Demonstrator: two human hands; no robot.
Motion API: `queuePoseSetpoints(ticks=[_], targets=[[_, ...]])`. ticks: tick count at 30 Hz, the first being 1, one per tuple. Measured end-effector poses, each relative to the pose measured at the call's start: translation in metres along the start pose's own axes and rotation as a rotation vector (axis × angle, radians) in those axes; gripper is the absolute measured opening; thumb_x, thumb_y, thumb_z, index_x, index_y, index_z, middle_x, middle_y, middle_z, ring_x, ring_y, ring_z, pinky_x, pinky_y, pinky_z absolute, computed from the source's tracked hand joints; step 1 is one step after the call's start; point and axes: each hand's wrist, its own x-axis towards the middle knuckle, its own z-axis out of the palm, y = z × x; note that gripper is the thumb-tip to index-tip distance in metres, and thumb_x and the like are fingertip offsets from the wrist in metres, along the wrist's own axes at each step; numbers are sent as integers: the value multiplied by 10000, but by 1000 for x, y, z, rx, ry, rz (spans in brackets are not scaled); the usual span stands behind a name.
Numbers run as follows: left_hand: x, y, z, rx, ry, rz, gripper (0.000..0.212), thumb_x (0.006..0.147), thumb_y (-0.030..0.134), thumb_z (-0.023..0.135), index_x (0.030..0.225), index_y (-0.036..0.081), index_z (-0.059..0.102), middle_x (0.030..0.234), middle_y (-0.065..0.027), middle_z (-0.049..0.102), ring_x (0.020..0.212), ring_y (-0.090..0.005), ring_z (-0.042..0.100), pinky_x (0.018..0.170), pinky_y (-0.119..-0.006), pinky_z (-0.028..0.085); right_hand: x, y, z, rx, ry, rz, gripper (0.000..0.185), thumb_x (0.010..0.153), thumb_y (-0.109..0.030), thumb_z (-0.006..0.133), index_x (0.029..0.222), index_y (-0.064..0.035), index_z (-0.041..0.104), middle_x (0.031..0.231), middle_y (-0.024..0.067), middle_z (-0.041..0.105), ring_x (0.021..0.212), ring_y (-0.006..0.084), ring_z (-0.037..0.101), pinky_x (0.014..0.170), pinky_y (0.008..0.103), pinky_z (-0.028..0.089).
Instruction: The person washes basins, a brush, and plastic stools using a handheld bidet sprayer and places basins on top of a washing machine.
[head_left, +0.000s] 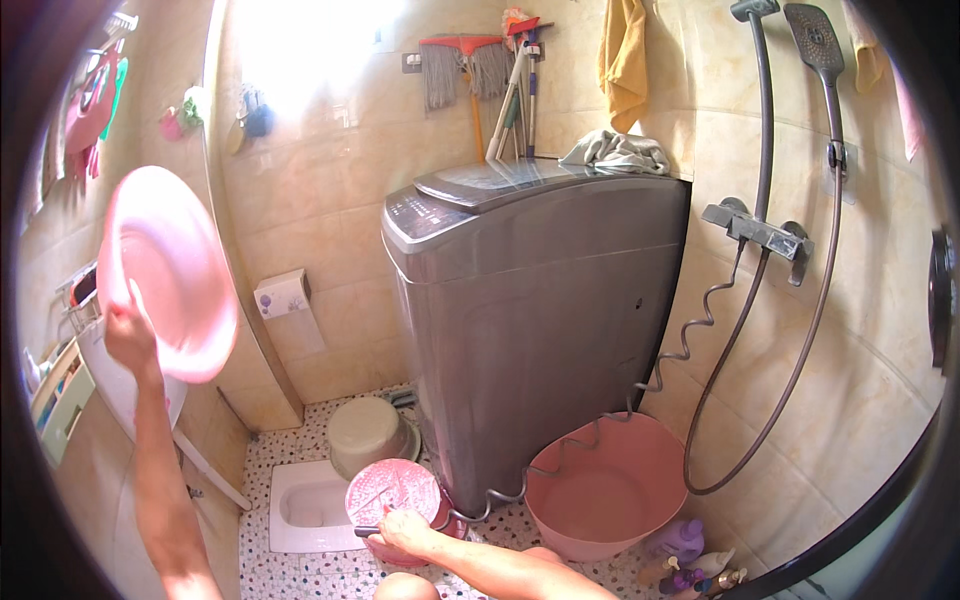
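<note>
My left hand (131, 337) grips the edge of a pink plastic basin (176, 262), raised and tilted on its side at the left. Low in the middle, my right hand (405, 531) is closed round a dark-handled sprayer (366, 531), to which a grey coiled hose (491, 499) runs. The sprayer is over a round pink container (397, 559); whether its mottled top (394, 484) is a lid or water I cannot tell. Just behind it, a beige basin (365, 431) lies upside down, partly over another basin, beside the white squat toilet (281, 517).
A grey washing machine (540, 322) bears a crumpled cloth (615, 152). A large pink tub (607, 487) stands against its foot, with bottles (679, 540) close by. The shower hose (814, 337) hangs at the right. A white washbasin (120, 382) and shelf (71, 405) are at the left.
</note>
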Motion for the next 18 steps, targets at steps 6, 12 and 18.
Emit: queuePoseSetpoints(ticks=[6, 12, 18], targets=[[87, 99, 155, -1323, -614, -593, 323, 841, 325, 572, 913, 10, 571, 699, -18, 539, 624, -114, 521, 532, -239, 436, -4, 0, -6, -12, 153, -61, 402, 832, -427, 567, 750, -44, 655, 719, 149, 643, 709, 302, 640, 656, 416, 506], [3, 371, 146, -1502, -857, -1022, 267, 881, 165, 408, 974, -23, 573, 765, -79, 572, 567, -164, 523, 435, -239, 408, -13, 32, -7, 79, 63, 55, 467, 801, -441, 571, 707, 11, 641, 710, 210, 632, 686, 338, 650, 618, 439, 525], [-31, 490, 138, -1917, -799, -1398, 164, 902, 186, 533, 850, 35, 496, 682, -105, 527, 624, -211, 540, 632, -351, 537, -16, 18, -19, 123, 104, -51, 385, 808, -344, 571, 769, 35, 624, 710, 215, 622, 717, 360, 645, 645, 458, 521]])
